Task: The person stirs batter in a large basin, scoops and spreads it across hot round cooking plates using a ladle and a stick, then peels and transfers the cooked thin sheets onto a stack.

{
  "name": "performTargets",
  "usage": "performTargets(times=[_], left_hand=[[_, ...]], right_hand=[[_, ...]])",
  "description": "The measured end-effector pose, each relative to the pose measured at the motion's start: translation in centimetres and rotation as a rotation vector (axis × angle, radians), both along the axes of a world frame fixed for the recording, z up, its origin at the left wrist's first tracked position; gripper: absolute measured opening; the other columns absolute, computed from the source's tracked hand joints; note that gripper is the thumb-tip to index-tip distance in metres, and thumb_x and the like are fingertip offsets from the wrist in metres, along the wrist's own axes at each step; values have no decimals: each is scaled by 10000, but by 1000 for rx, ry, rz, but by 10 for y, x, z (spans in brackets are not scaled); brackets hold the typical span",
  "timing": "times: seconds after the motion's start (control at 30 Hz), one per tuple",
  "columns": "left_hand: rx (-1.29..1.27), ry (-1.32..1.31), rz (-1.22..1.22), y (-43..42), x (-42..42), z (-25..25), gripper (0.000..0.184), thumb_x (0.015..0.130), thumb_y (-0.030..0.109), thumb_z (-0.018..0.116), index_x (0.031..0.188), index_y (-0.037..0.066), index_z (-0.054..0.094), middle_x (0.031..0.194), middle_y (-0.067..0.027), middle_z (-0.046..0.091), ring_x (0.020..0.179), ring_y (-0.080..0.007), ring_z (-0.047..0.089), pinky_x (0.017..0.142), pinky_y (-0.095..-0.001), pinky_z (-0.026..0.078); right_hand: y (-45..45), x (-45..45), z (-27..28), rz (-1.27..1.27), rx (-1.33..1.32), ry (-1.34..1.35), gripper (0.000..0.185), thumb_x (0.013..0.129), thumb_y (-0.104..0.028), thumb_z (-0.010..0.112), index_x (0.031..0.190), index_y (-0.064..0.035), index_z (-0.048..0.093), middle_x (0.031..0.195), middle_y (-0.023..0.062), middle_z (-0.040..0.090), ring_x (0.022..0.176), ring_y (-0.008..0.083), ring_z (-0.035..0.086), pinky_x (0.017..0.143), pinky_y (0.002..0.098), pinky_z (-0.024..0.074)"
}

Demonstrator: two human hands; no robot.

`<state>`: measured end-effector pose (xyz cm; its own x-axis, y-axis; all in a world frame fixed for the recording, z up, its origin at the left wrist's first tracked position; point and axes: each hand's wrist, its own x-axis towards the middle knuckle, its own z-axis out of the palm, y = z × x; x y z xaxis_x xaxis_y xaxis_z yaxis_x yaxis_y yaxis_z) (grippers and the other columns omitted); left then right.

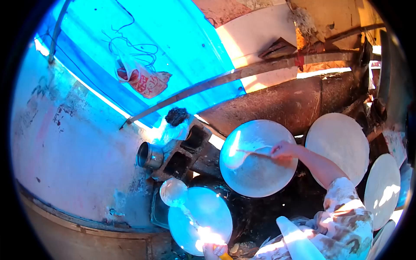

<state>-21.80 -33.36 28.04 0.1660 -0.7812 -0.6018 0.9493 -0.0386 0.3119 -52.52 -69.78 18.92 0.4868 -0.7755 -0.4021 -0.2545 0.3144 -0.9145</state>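
My right hand point(284, 150) is closed round the handle of a wooden spoon point(237, 159), held over a large round pan point(255, 184) with a pale, whitish surface. At the bottom edge, my left hand point(214, 250) is wrapped round the yellow handle of a ladle point(174, 192). The ladle's round bowl is at the upper left rim of a smaller round lid or plate point(184, 225); glare covers part of its handle.
Concrete blocks point(175, 162) hold a metal can point(150, 155) at the left. More round discs point(338, 147) stand at the right. A plastic bag point(145, 82) hangs against blue sheeting, below a curved pole point(216, 82).
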Motion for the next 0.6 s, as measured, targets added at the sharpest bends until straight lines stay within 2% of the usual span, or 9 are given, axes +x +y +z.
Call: performTargets(times=[0.03, 0.07, 0.13, 0.23, 0.27, 0.4, 0.5, 0.57, 0.6], left_hand=[[-4, -1, 6, 1, 1, 1, 318, 874, 72, 437, 1174, 142, 360, 579, -48, 380, 403, -103, 340, 370, -222, 304], [-7, -9, 8, 1, 2, 1, 320, 874, 72, 437, 1177, 141, 359, 580, -48, 381, 402, -103, 340, 370, -221, 304], [-13, -21, 6, 0, 2, 1, 324, 875, 72, 436, 1181, 139, 357, 581, -47, 381, 402, -102, 340, 371, -220, 306], [-30, -14, 24, -3, 0, 3, 329, 875, 72, 435, 1188, 135, 353, 584, -46, 382, 402, -101, 339, 371, -218, 309], [-38, -7, 39, -2, -2, 4, 331, 876, 72, 435, 1190, 134, 352, 584, -46, 382, 402, -101, 339, 371, -218, 309], [-80, 21, 79, -5, -9, 1, 339, 877, 71, 434, 1199, 129, 348, 587, -45, 383, 401, -100, 339, 372, -216, 313], [-86, 6, 80, -4, -8, 2, 345, 878, 71, 433, 1206, 125, 344, 589, -44, 384, 401, -99, 338, 372, -214, 315], [-100, -1, 80, -2, -9, 1, 349, 878, 71, 433, 1211, 123, 342, 591, -44, 384, 401, -98, 338, 373, -213, 317], [-107, 2, 80, -1, -9, 2, 350, 878, 71, 432, 1213, 121, 341, 592, -43, 385, 400, -98, 338, 373, -213, 318]], right_hand=[[7, 5, 2, 168, 97, -27, 349, 695, -176, 699, 1004, -44, 606, 543, 14, 498, 358, 82, 394, 324, 241, 274], [12, -4, 9, 157, 93, -34, 349, 695, -176, 699, 1004, -44, 606, 543, 14, 498, 358, 82, 394, 324, 241, 274], [23, -37, 20, 323, 329, -9, 325, 692, -181, 700, 973, -41, 618, 566, 20, 523, 368, 76, 405, 330, 238, 287], [-4, -55, 20, 265, 105, 59, 309, 688, -171, 702, 957, -41, 624, 581, 25, 541, 373, 71, 412, 335, 221, 299], [-11, -41, 17, 81, 76, 40, 325, 685, -151, 704, 978, -39, 620, 566, 23, 533, 378, 66, 414, 336, 202, 296], [-1, 6, 4, 191, 55, 70, 382, 676, -150, 721, 1024, -37, 611, 581, 24, 546, 390, 62, 420, 338, 198, 297], [25, -30, 2, 343, 292, -57, 339, 681, -191, 739, 975, -55, 638, 578, 4, 535, 392, 52, 403, 348, 192, 273], [2, -64, 6, 482, 460, 84, 340, 678, -193, 745, 976, -66, 642, 600, 6, 544, 401, 50, 408, 348, 200, 281], [-11, -66, 8, 417, 291, 87, 338, 676, -190, 745, 975, -71, 644, 612, 7, 549, 401, 51, 408, 348, 203, 283]])
